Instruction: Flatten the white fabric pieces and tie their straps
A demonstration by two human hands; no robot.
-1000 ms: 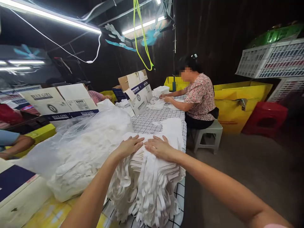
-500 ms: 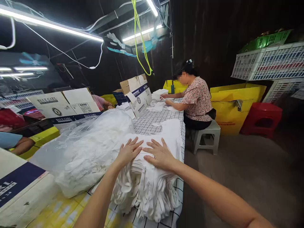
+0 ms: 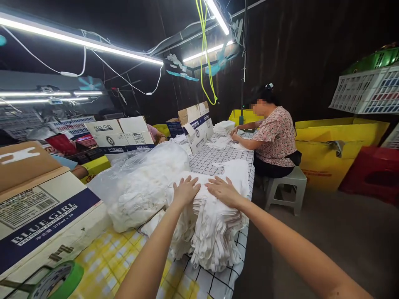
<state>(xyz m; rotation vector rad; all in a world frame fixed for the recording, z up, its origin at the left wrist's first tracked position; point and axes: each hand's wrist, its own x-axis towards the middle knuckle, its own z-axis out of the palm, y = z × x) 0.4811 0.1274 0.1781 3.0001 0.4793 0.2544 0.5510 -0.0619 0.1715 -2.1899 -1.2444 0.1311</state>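
Note:
A thick stack of white fabric pieces [image 3: 215, 224] lies on the checked table [image 3: 218, 282], its strap ends hanging over the near edge. My left hand [image 3: 186, 192] rests flat on the top of the stack, fingers stretched out. Beside it my right hand [image 3: 223, 191] also lies flat on the stack, fingers spread, holding nothing. To the left of the stack sits a large clear plastic bag [image 3: 143, 182] stuffed with more white pieces.
A "Blue Girl" carton [image 3: 40, 216] stands at the near left, with a green tape roll [image 3: 59, 282] in front. More cartons [image 3: 121, 133] stand further back. A seated person [image 3: 274, 133] works on a stool [image 3: 288, 187]. Yellow bins [image 3: 333, 145] and crates line the right wall.
The camera has swung back and left, so the near carton and tape roll show. Both hands stay flat on the stack, fingers a little closer together than half a second ago.

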